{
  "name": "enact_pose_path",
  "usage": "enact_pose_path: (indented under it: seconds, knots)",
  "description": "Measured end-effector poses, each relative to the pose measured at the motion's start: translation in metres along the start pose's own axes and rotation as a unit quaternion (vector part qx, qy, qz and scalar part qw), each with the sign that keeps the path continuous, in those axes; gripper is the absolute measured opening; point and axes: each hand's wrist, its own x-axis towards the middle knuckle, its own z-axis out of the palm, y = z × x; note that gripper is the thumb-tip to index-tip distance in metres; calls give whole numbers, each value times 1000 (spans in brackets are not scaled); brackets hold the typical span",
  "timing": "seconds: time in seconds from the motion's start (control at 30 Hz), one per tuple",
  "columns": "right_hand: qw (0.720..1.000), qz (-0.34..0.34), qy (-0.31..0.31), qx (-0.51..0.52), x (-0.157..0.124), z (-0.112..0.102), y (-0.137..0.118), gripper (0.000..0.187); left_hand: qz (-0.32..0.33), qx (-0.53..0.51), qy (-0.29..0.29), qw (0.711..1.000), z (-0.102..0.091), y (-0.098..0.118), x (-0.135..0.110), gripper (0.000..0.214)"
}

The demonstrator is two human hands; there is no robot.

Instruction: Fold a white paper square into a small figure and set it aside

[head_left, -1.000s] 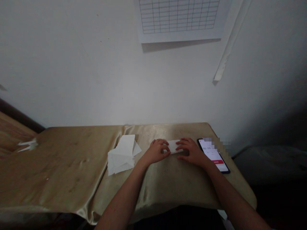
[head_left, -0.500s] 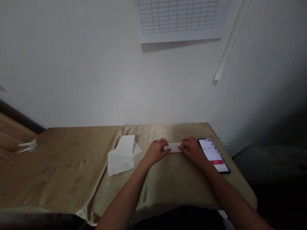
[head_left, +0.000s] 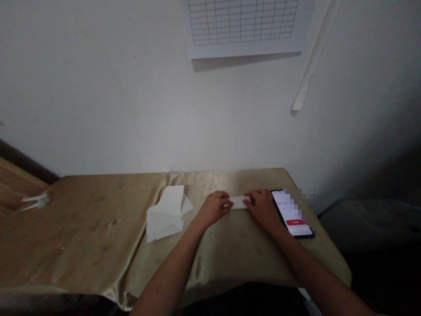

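Observation:
A narrow folded strip of white paper (head_left: 239,202) lies crosswise on the table between my two hands. My left hand (head_left: 215,208) pinches its left end, thumb toward me and fingers behind. At the other end, my right hand (head_left: 262,208) grips the paper with bent fingers and thumb. Both ends of the strip are partly covered by fingers. To the left of my left forearm lies a loose stack of white paper sheets (head_left: 167,215), with uneven edges.
A phone (head_left: 297,227) with a timer-like screen lies right of my right hand, partly pixelated. The gold cloth (head_left: 98,228) covering the table has a raised fold left of the paper stack. Behind stands a wall with a printed grid sheet (head_left: 246,50). White scraps (head_left: 37,201) lie far left.
My right hand has shifted slightly left along the strip, its fingers now more curled over the end. My left hand stays nearly in place on the paper.

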Motion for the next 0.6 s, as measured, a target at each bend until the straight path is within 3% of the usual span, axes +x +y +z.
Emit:
enact_pose_path:
  seconds: [0.1,0.3,0.6]
  knots:
    - [1000,-9,12,-4,0,1,1,22,-1,14,0,1000,0,0,-1,21]
    - [998,-29,-38,-33,-1,-5,1,26,-5,30,-9,999,-2,1,-1,22]
    - [997,-40,-57,-44,-2,-9,-1,31,-9,29,-2,1000,-2,2,-2,21]
